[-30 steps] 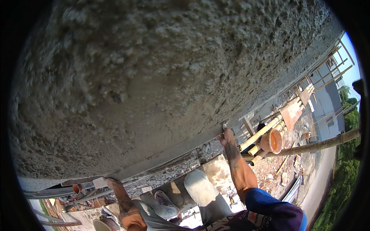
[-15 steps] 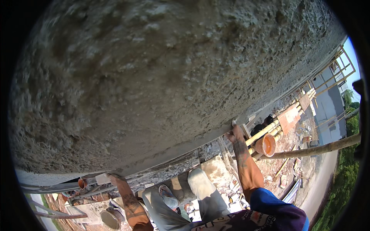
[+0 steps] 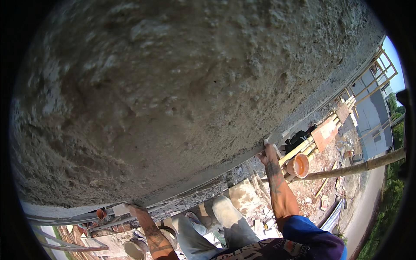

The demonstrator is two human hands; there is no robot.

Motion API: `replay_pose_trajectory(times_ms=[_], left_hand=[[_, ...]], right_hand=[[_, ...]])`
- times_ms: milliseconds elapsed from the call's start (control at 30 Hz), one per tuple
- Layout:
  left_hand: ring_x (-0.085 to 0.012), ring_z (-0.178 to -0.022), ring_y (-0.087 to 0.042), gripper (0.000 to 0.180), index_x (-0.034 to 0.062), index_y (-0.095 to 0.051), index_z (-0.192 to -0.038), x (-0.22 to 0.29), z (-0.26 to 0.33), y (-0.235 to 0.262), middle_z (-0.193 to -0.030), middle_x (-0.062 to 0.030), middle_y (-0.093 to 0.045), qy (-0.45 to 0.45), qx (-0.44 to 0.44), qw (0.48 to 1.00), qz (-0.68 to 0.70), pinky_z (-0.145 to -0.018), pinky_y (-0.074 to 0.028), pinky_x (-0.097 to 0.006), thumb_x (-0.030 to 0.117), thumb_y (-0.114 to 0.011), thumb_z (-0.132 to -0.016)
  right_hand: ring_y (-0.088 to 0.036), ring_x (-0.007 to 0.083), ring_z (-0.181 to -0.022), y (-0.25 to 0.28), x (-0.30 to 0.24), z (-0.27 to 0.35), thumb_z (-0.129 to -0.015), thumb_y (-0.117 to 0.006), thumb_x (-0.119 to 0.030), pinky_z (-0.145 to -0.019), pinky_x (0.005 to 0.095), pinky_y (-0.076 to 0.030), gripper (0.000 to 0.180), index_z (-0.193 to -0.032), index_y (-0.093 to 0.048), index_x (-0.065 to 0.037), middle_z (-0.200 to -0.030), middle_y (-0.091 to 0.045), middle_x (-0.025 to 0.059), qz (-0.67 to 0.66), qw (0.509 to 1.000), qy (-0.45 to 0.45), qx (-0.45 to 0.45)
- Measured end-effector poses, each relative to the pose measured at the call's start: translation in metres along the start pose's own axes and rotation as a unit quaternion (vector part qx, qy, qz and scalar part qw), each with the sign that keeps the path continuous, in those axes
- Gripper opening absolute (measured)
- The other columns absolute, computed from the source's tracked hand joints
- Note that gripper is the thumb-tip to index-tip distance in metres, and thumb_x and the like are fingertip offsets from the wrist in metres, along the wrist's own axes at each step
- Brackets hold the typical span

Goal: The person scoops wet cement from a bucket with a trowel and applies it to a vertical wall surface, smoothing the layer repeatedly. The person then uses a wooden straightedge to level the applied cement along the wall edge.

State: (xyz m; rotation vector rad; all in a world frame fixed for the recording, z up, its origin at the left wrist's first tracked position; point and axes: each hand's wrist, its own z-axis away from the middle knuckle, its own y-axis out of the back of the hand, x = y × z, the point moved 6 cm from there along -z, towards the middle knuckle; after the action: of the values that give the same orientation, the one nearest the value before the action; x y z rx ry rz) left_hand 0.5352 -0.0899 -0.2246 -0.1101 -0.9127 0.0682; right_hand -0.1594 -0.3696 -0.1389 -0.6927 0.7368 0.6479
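Note:
A rough, wet-looking grey plastered wall (image 3: 173, 99) fills most of the view. Along its lower edge runs a long, flat grey straightedge (image 3: 195, 178), smeared with mortar and hard to tell from the wall's edge in places. Near its pale left end, my left hand (image 3: 136, 209) is closed on it, fingers partly hidden. Farther right and higher, my right hand (image 3: 268, 154) grips it, the thumb up by the wall face and the fingers curled below. Both forearms reach up from the lower edge, well apart.
Bamboo poles (image 3: 296, 151) with boards on them extend right, an orange bucket (image 3: 298, 166) beside them. A thick pole (image 3: 355, 167) crosses at right. Below are rubble (image 3: 255, 212) and a pale bucket (image 3: 135, 250) at lower left. A small orange container (image 3: 101, 214) sits beyond my left hand.
Both hands keep their grip, now slightly lower and to the right in view. The view has shifted a little, and my legs show in a somewhat different position.

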Motion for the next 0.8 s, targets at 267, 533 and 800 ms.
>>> replay_pose_trajectory(times_ms=[267, 533, 800], left_hand=[[-0.0372, -0.12, -0.06, 0.084, -0.0092, -0.044, -0.145, 0.009, 0.006, 0.003, -0.142, -0.0201, -0.056, 0.021, -0.017, 1.0, 0.0, -0.103, -0.052, -0.045, 0.06, -0.055, -0.099], [-0.0367, -0.12, -0.06, 0.083, -0.0081, -0.045, -0.145, 0.063, 0.034, -0.006, -0.141, -0.0197, -0.056, 0.007, -0.048, 0.999, -0.013, -0.102, -0.052, -0.045, 0.06, -0.054, -0.099], [-0.0362, -0.12, -0.06, 0.082, -0.0071, -0.046, -0.145, 0.125, 0.073, -0.017, -0.141, -0.0193, -0.056, 0.004, -0.083, 0.996, -0.019, -0.102, -0.052, -0.045, 0.06, -0.054, -0.099]], right_hand=[[-0.069, 0.029, -0.084, -0.003, -0.033, 0.016, -0.101, -0.053, -0.02, -0.07, 0.0586, -0.061, 0.028, -0.124, -0.056, -0.005, -0.102, -0.066, 0.0115, 0.028, 0.999, 0.02, 0.011], [-0.069, 0.03, -0.094, -0.031, -0.082, 0.045, -0.103, -0.052, -0.019, -0.08, 0.0599, -0.061, 0.029, -0.128, -0.055, -0.004, -0.115, -0.066, 0.0117, -0.034, 0.999, 0.009, -0.038], [-0.071, 0.0262, -0.081, -0.055, -0.135, 0.082, -0.104, -0.051, -0.025, -0.078, 0.0549, -0.062, 0.029, -0.124, -0.059, -0.005, -0.1, -0.07, 0.0065, -0.055, 0.997, -0.004, -0.052]])
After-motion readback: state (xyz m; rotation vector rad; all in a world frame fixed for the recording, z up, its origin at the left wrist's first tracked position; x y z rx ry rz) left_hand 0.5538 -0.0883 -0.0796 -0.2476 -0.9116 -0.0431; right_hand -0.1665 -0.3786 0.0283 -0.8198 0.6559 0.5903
